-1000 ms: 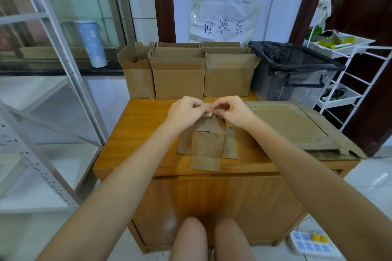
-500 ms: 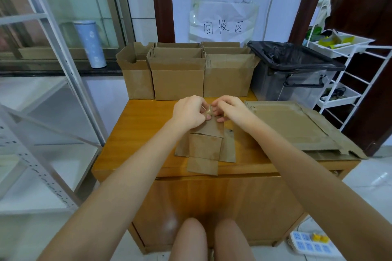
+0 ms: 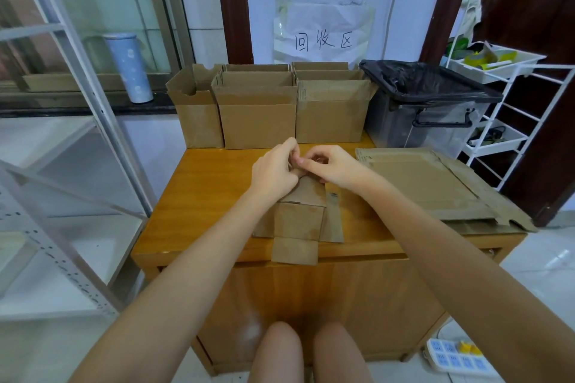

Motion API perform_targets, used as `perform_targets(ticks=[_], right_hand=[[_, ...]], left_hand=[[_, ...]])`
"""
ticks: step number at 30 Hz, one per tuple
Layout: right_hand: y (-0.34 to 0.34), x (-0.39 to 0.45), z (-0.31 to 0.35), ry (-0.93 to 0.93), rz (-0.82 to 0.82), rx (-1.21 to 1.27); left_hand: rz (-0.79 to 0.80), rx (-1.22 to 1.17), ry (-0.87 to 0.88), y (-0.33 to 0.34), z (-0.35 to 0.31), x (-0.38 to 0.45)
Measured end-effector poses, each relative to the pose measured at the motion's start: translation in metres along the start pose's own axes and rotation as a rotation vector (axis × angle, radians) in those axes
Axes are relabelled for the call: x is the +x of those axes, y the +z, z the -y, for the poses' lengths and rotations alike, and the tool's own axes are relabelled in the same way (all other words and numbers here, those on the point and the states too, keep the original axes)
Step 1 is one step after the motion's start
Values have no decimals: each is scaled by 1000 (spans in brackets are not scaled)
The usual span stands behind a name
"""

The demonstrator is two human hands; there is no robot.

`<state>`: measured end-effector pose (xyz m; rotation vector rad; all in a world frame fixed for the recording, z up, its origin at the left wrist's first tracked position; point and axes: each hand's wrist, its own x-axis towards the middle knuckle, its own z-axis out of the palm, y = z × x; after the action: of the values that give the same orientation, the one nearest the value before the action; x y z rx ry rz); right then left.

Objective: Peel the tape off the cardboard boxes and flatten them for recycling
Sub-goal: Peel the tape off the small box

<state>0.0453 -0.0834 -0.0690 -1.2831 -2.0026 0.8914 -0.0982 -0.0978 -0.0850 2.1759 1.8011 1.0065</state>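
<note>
The small cardboard box [image 3: 298, 214] lies on the wooden table [image 3: 199, 196] near its front edge, one flap hanging over. Our left hand [image 3: 273, 168] and right hand [image 3: 329, 165] meet at its far end, fingers curled and pinching there; we cannot tell whether they hold tape.

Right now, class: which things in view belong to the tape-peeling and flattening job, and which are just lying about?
Job: small opened box; left hand; right hand; upright boxes; flattened cardboard.

Lying about: blue tumbler; lined bin; white rack; power strip.
</note>
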Motion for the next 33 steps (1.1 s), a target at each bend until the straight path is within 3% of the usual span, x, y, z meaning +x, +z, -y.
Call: perform_targets(ticks=[3,10,19,26,29,33], right_hand=[[0,0,1,-16,10,-30],[8,-1,3,-122,23,-287],[11,9,14,-72,67,-524],[-3,7,-1,47,-281,-345],[-10,3,-4,77,-269,-327],[-12,1,-5,92,-239,-291]], left_hand=[[69,-241,-122,-1,2,1],[522,-529,-247,-44,15,7],[293,-124,-76,-22,7,-16],[439,-163,-121,-35,5,-7],[478,-62,-57,-40,7,-7],[411,134,-40,-39,-8,-12]])
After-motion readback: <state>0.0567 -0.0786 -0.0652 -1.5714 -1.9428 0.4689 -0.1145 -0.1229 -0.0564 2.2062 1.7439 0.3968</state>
